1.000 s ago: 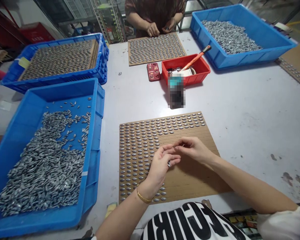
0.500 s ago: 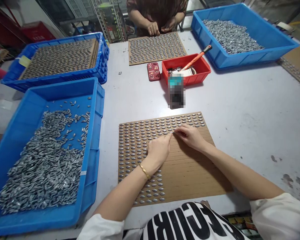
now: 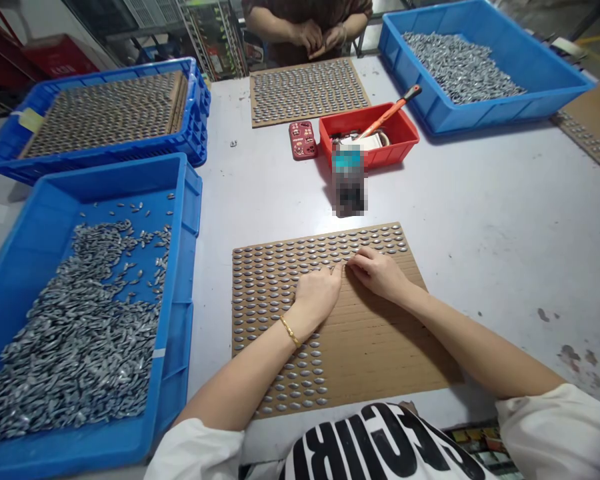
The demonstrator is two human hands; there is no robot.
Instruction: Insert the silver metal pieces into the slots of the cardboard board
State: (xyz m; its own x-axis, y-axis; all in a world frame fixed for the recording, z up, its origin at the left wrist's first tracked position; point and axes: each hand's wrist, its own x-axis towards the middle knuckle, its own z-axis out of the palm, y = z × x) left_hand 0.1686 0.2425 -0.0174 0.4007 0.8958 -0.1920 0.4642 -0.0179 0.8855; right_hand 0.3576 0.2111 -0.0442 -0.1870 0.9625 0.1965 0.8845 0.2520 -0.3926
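Observation:
Both hands work over a brown cardboard sheet (image 3: 380, 340) that carries rows of small grey spindle-shaped metal pieces (image 3: 260, 309) along its left side and top. My left hand (image 3: 319, 293) is closed, with its index finger pointing at the end of an upper row. Close by on the right, the fingers of my right hand (image 3: 377, 270) are pinched together, their tips low over the cardboard. A metal piece seems to lie between the fingertips of both hands, but what either hand holds is too small and hidden to make out.
Left stands a blue bin (image 3: 195, 253) of loose metal pieces, with a blue crate (image 3: 200, 137) of filled sheets behind. A red tray (image 3: 405, 150), a dark red case (image 3: 303, 141) and another blue bin (image 3: 505, 117) stand farther back. Opposite, a co-worker's hands (image 3: 320, 39) hover over another sheet.
The view has shifted slightly. My hands stay at nearly the same spot, fingertips still close together. The co-worker's hands have come together above their sheet.

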